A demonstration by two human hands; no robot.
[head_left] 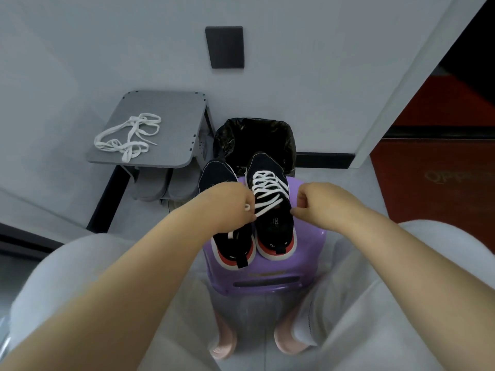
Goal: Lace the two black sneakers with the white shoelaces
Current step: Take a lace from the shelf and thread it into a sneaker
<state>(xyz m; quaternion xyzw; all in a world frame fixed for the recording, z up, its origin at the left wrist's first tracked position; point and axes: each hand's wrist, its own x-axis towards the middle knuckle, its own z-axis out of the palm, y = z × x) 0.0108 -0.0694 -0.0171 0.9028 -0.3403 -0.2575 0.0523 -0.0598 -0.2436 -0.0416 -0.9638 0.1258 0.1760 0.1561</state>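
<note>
Two black sneakers stand side by side on a purple stool [270,279], toes pointing away from me. The right sneaker [273,231] carries a white shoelace [267,190] crossed through its eyelets. My left hand [230,206] pinches one end of that lace over the left sneaker [214,172], which shows no lace and is partly hidden by the hand. My right hand [316,202] is curled at the right sneaker's other side, pinching the lace's other end. A second white shoelace [128,136] lies loose in a heap on a grey side table [171,121] at the far left.
A bin lined with a black bag [254,140] stands right behind the stool against the white wall. A dark panel [225,46] is mounted on the wall. My knees in light trousers flank the stool. Red flooring lies at the right.
</note>
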